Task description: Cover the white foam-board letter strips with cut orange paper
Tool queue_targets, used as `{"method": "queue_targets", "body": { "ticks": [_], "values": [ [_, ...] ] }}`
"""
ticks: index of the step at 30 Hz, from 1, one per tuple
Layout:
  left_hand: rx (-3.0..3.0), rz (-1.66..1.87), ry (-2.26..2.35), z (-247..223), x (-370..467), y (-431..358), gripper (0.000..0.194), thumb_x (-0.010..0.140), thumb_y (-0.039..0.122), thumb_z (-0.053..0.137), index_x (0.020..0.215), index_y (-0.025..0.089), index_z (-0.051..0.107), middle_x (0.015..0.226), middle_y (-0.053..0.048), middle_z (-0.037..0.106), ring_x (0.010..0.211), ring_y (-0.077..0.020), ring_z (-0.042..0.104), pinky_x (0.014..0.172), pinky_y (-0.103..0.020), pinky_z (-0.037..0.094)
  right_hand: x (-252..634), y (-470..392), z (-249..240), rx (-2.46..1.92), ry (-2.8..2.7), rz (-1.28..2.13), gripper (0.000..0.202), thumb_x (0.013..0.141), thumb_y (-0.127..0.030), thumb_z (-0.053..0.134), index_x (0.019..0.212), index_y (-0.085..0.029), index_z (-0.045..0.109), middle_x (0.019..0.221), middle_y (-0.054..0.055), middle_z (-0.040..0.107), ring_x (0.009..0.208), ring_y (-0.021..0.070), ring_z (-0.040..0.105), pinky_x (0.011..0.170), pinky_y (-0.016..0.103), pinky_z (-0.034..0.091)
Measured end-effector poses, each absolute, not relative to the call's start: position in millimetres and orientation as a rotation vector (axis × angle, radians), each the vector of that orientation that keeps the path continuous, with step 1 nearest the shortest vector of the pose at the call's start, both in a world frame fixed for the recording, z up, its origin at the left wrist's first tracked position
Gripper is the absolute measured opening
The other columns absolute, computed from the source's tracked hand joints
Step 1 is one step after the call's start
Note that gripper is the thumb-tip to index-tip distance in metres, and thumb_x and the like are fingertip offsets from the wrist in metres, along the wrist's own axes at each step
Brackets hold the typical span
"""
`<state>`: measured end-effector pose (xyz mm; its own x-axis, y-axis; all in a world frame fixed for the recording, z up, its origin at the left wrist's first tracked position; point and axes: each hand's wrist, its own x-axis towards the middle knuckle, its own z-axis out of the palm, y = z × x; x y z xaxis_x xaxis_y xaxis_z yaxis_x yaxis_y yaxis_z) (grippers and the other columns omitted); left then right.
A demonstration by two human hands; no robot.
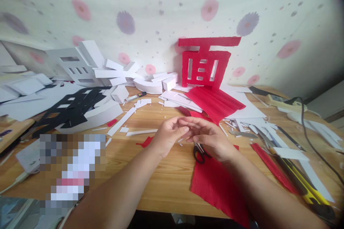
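Note:
Above the middle of the table my left hand (170, 136) and my right hand (215, 139) meet at the fingertips. Both are loosely curved, thumbs apart from the fingers, and I see nothing held in either. Scissors with black handles (199, 154) lie under my right hand, their blades partly hidden. Below them a sheet of red crepe-like paper (212, 186) reaches over the table's front edge, partly covered by my right forearm. Behind my hands another red sheet (215, 103) lies in front of an upright red cut-out character (205, 66).
White foam-board pieces (115, 73) and a black cut-out (72, 105) crowd the left and back. A utility knife (135, 97) lies among scraps. At right are white offcuts (249, 128), a yellow-and-black cutter (301, 182), a power strip (285, 102) and its cable (309, 134).

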<state>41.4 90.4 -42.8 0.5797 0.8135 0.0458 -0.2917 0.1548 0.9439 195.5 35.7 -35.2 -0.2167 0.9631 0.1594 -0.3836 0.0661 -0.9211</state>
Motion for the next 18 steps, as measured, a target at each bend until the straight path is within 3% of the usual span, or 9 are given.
{"method": "queue_targets", "body": {
  "ticks": [5, 9, 13, 18],
  "values": [
    [1.164, 0.906, 0.675, -47, 44, 89, 0.030, 0.069, 0.029, 0.079, 0.089, 0.014, 0.063, 0.081, -0.001, 0.067, 0.073, -0.0135, 0.063, 0.063, -0.024, 0.049, 192, 33, -32, -0.738, -1.248, 1.482, 0.056, 0.072, -0.008, 0.066, 0.124, -0.028, 0.062, 0.134, 0.006, 0.058, 0.102, 0.0169, 0.063, 0.085, 0.031, 0.054],
    [1.252, 0.936, 0.777, -45, 43, 93, 0.020, 0.069, 0.025, 0.077, 0.081, 0.014, 0.065, 0.072, 0.001, 0.066, 0.067, -0.0115, 0.061, 0.061, -0.023, 0.047, 193, 31, -32, -0.777, -1.296, 1.452, 0.053, 0.076, -0.013, 0.067, 0.126, -0.028, 0.060, 0.133, 0.006, 0.058, 0.092, 0.0151, 0.065, 0.083, 0.032, 0.054],
    [1.309, 0.927, 0.846, -42, 40, 98, 0.007, 0.071, 0.020, 0.070, 0.069, 0.014, 0.067, 0.066, 0.000, 0.068, 0.064, -0.0112, 0.061, 0.064, -0.023, 0.047, 198, 32, -31, -0.810, -1.233, 1.318, 0.039, 0.075, -0.014, 0.070, 0.112, -0.027, 0.066, 0.115, 0.004, 0.067, 0.086, 0.0142, 0.066, 0.080, 0.030, 0.054],
    [1.395, 0.976, 0.867, -38, 37, 101, 0.011, 0.076, 0.022, 0.066, 0.068, 0.016, 0.069, 0.063, 0.000, 0.068, 0.062, -0.0109, 0.061, 0.066, -0.023, 0.047, 203, 35, -31, -0.943, -1.229, 1.123, 0.015, 0.076, -0.020, 0.073, 0.091, -0.023, 0.071, 0.091, 0.002, 0.071, 0.082, 0.0149, 0.066, 0.080, 0.031, 0.053]
  ]
}}
